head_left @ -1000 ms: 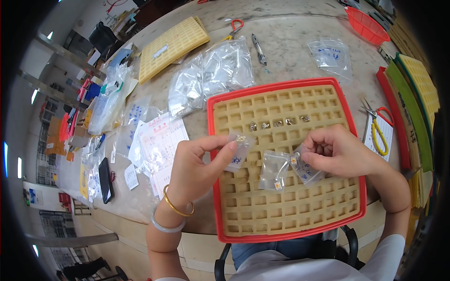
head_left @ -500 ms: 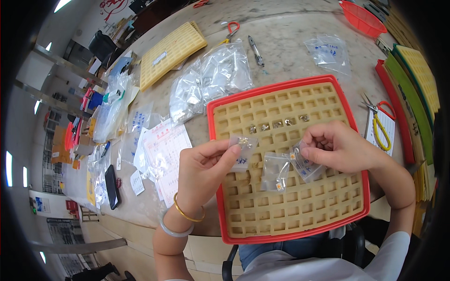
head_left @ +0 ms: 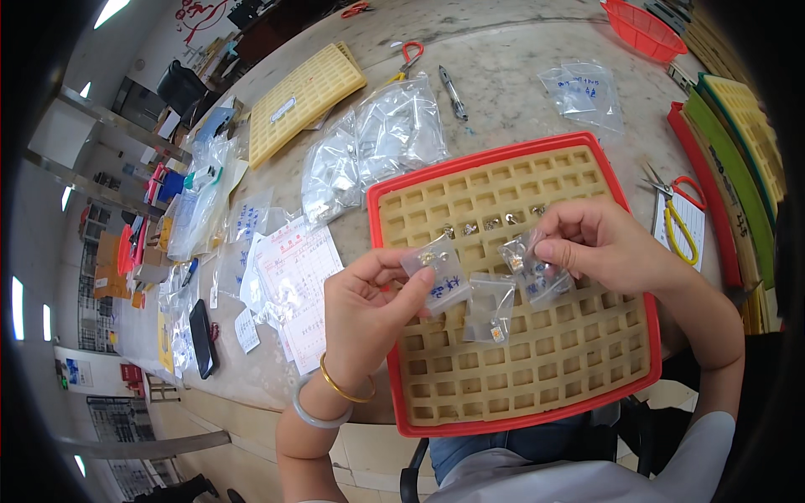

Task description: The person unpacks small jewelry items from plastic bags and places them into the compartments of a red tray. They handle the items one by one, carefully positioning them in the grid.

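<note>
My left hand (head_left: 369,302) pinches a small clear zip bag (head_left: 438,275) with tiny metal parts and a written label, held over the left side of the red-rimmed tray (head_left: 401,394) with a yellow grid insert. My right hand (head_left: 599,243) grips another small clear bag (head_left: 530,267) holding a small metal piece. A third little bag (head_left: 490,308) lies on the grid between the hands. Several small metal pieces (head_left: 490,223) sit in one row of grid cells just above my fingers.
Piles of clear bags (head_left: 377,142) and paper slips (head_left: 293,281) lie left of the tray, with a spare yellow grid (head_left: 303,99), pliers (head_left: 408,57), a black phone (head_left: 203,337), scissors (head_left: 675,220) and stacked trays (head_left: 738,159) at right.
Both hands have stayed over the tray holding their bags; my left hand's bag has tilted slightly, and the view has shifted a little.
</note>
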A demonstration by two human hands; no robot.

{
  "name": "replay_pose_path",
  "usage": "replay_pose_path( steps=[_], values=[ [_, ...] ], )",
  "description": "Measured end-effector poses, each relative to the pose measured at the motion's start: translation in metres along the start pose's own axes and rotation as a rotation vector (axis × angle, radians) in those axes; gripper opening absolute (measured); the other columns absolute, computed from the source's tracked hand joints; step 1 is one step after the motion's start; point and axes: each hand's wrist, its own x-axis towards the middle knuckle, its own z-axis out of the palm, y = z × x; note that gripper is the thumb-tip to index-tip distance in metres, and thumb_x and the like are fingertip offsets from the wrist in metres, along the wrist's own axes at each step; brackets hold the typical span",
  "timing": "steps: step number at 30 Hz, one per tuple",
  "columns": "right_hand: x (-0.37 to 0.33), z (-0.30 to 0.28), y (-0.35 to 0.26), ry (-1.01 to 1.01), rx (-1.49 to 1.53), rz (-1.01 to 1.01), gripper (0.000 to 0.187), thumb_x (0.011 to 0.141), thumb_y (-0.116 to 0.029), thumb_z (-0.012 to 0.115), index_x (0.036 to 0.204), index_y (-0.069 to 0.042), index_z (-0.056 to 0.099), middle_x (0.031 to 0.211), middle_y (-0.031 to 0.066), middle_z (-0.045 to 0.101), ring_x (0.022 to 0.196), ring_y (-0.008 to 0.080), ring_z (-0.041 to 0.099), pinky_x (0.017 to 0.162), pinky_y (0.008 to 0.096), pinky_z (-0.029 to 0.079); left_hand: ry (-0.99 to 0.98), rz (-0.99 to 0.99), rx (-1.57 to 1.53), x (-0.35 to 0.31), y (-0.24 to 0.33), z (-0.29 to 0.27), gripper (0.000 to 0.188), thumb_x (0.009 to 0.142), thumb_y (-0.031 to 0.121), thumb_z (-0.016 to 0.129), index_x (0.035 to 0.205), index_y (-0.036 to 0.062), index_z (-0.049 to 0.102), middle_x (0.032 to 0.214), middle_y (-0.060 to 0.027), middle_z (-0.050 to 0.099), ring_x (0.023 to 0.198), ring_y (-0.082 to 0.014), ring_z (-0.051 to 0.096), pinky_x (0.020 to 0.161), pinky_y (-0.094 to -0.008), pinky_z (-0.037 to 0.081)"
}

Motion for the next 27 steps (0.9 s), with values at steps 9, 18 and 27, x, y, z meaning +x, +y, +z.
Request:
replay_pose_path(
  steps=[9, 18, 27],
  values=[
    [-0.0004, -0.0008, -0.0046, 0.033, 0.1, -0.005, 0.012, 0.09, -0.014, 0.056, 0.094, -0.003, 0.057, 0.08, -0.0001, 0.06, 0.067, 0.0031, 0.052, 0.053, 0.018, 0.04, -0.001, -0.003, -0.054, -0.0013, -0.0017, 0.004, 0.012, 0.083, -0.001, 0.059, 0.093, -0.0043, 0.053, 0.083, -0.009, 0.062, 0.068, -0.0098, 0.061, 0.059, -0.0212, 0.055],
    [0.0, -0.0008, -0.0036, 0.059, 0.088, 0.014, 0.013, 0.09, -0.016, 0.057, 0.093, -0.003, 0.057, 0.075, -0.0001, 0.059, 0.06, 0.0029, 0.048, 0.051, 0.0175, 0.038, 0.026, -0.048, -0.166, 0.0001, -0.0027, 0.0048, 0.007, 0.088, 0.006, 0.056, 0.088, 0.0005, 0.052, 0.083, -0.0075, 0.063, 0.071, -0.0106, 0.063, 0.066, -0.0222, 0.056],
    [-0.0001, -0.0024, -0.0032, 0.062, 0.074, -0.008, 0.014, 0.09, -0.017, 0.056, 0.091, -0.003, 0.058, 0.072, -0.0011, 0.058, 0.057, 0.003, 0.046, 0.051, 0.0177, 0.037, 0.07, -0.031, -0.323, 0.0018, -0.0067, 0.0043, 0.009, 0.086, 0.001, 0.057, 0.093, 0.0002, 0.052, 0.093, -0.0095, 0.063, 0.085, -0.0144, 0.063, 0.077, -0.0224, 0.054]
  ],
)
